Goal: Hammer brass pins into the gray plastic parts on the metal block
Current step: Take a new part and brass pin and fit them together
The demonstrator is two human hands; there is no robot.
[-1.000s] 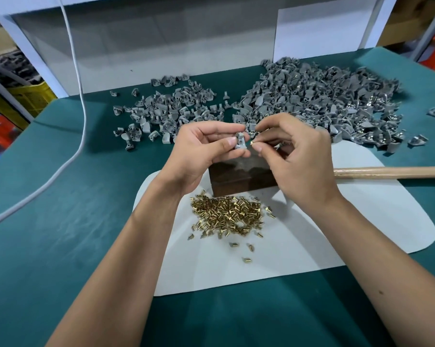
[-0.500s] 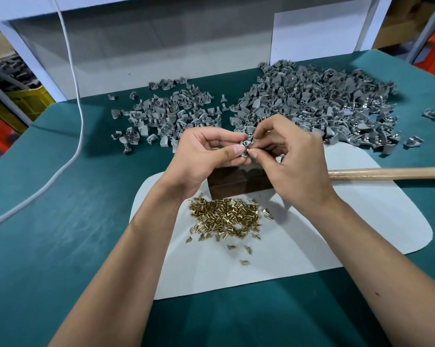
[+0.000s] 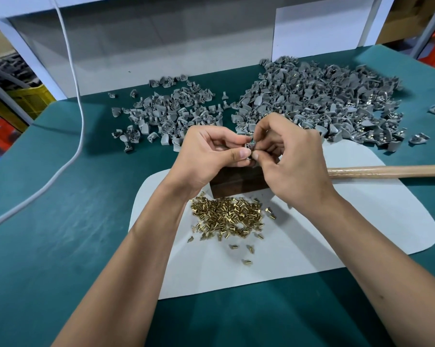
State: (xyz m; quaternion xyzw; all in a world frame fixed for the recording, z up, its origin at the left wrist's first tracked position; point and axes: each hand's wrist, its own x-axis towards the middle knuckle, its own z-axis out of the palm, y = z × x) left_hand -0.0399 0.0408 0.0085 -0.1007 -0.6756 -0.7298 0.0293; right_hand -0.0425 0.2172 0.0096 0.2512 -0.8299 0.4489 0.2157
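Both hands have drawn closer: the left hand (image 3: 211, 151) pinches a gray part (image 3: 250, 145) while the right hand (image 3: 290, 156) pinches what seems a pin against it, above the block (image 3: 239, 182). Pins (image 3: 227, 216) lie just below; the hammer (image 3: 386, 170) lies right, unused; hammering likely follows.

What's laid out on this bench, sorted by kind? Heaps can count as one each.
Heaps of gray plastic parts: 2, left heap, right heap
Heap of brass pins: 1
Metal block: 1
Wooden handle: 1
White mat: 1
White cable: 1
Total: 7
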